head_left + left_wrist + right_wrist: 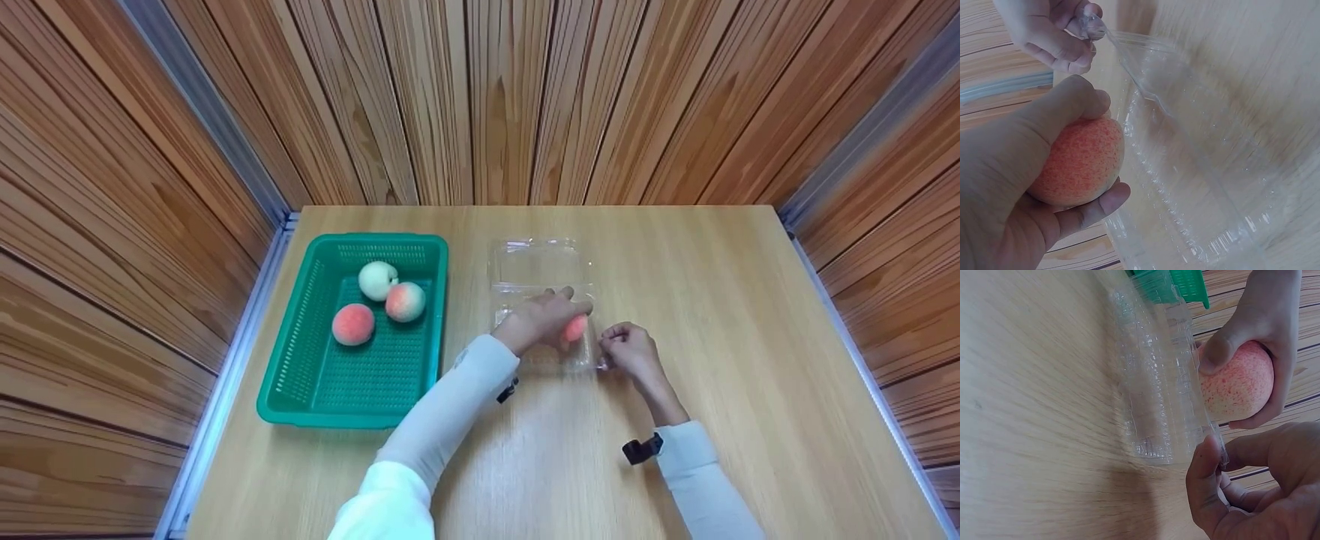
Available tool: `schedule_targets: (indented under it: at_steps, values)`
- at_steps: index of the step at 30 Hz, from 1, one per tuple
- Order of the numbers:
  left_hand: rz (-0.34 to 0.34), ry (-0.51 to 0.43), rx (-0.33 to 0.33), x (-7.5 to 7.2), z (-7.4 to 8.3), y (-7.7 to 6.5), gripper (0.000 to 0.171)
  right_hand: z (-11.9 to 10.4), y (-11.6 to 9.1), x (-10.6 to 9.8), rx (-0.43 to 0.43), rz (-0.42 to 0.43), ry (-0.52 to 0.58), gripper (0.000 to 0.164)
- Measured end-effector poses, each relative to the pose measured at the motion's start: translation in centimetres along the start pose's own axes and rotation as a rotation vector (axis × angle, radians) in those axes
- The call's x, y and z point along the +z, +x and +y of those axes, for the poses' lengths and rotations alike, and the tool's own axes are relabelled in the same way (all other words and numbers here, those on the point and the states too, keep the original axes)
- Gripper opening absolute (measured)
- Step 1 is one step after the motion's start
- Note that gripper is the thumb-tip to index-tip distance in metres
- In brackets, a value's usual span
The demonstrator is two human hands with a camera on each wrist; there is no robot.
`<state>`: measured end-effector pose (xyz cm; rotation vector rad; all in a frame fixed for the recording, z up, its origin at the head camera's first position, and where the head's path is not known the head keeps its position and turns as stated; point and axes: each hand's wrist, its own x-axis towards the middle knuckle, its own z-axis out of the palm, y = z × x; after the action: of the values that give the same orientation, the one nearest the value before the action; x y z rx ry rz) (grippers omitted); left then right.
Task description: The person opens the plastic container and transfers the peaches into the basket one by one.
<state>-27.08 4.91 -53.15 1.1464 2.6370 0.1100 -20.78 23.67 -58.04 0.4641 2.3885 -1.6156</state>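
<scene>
A red-and-cream peach (1081, 163) is gripped in my left hand (541, 322), thumb on one side and fingers round the other. That hand hovers over a clear plastic clamshell box (541, 268), whose lid is folded back toward the far side. My right hand (631, 351) pinches the near right corner of the box between thumb and fingers, seen closely in the right wrist view, where the box wall (1151, 382) shows beside the peach. In the head view the left hand hides most of the box's base.
Left of the box stands a green plastic basket (439, 337) holding a red peach (353, 325), a pink-and-cream peach (406, 302) and a pale peach (377, 280). Wood-panelled walls (510, 105) border the wooden table (720, 300) at the back and both sides.
</scene>
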Motion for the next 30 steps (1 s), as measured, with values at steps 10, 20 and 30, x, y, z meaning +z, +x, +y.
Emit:
schedule_targets:
  at_steps: [10,20,30]
  values:
    - [-0.003,-0.013,-0.017,-0.1,-0.1,-0.1,0.075,-0.2,0.1,-0.1,0.009,0.003,-0.015,0.014]
    - [0.007,0.013,0.014,-0.6,-0.1,-0.2,0.072,-0.1,0.0,0.0,0.018,0.009,-0.017,0.015]
    - [0.018,0.03,0.027,-1.2,0.0,-0.6,0.068,-0.1,0.0,-0.1,0.017,-0.002,-0.014,0.016]
